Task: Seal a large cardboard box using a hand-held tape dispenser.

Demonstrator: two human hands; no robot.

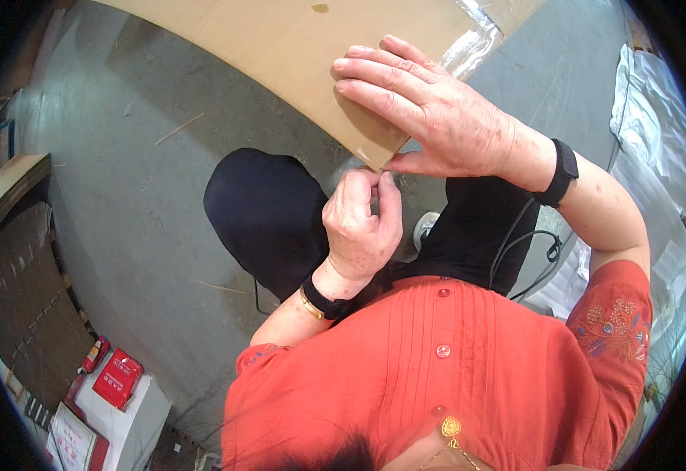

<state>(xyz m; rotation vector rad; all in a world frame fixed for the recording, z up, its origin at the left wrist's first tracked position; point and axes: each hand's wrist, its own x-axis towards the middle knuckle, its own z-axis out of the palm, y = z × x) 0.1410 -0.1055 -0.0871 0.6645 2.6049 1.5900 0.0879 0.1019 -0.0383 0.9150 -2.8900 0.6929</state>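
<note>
A large brown cardboard piece [256,47] reaches in from the top, one corner pointing toward me. My right hand [437,118] lies on it near that corner, fingers stretched out over the surface and thumb at the edge. Close below the corner tip, my left hand [362,220] is closed, thumb and forefinger pinched together. Whatever sits between those fingertips is too small to make out. A darker brown, smooth patch [370,129] covers the corner beside my right fingers. Shiny clear tape [476,43] shows on the cardboard's right side, beyond my right hand.
Grey floor [147,180] surrounds my knees, with thin straw-like strips on it. At the lower left, a red package [118,378] rests on a white box [143,416]. Stacked cardboard [21,275] stands at the left. Clear plastic sheeting [656,118] lies at the right, near a dark cable [543,247].
</note>
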